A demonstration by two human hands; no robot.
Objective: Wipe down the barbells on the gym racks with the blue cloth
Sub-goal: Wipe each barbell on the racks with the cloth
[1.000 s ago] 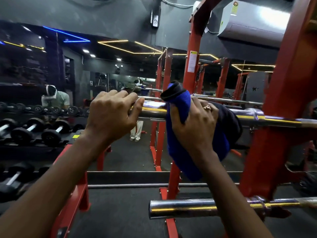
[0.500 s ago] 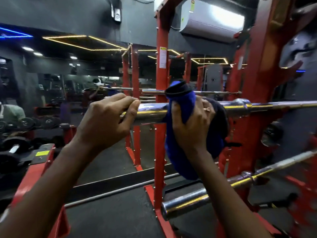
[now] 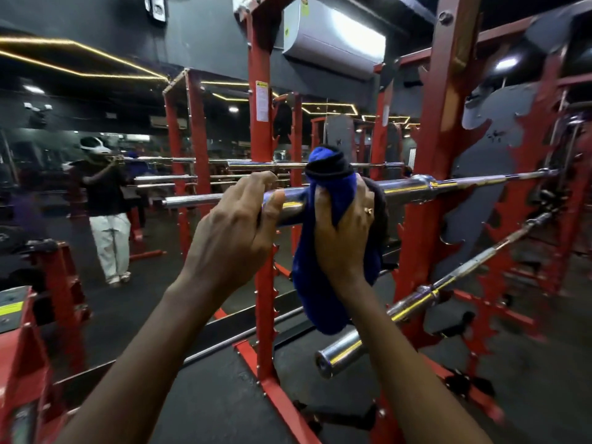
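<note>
A chrome barbell (image 3: 413,187) lies across the red rack (image 3: 439,149) at chest height. My left hand (image 3: 234,232) grips its thick sleeve end from above. Just to the right, my right hand (image 3: 344,232) holds the blue cloth (image 3: 323,277), which is wrapped over the sleeve; the cloth's loose end hangs below the bar. A ring shows on my right hand. A second chrome barbell (image 3: 413,306) rests lower on the rack, slanting toward me, its end cap below my right forearm.
A red upright post (image 3: 261,129) stands just behind the bar. A wall mirror on the left shows a person (image 3: 105,206) and more bars. Another red frame (image 3: 22,347) is at the lower left. Dark rubber floor lies below.
The view has swung right and moved closer to the rack. Both hands keep the same grip on the upper barbell's sleeve, the cloth still wrapped over it.
</note>
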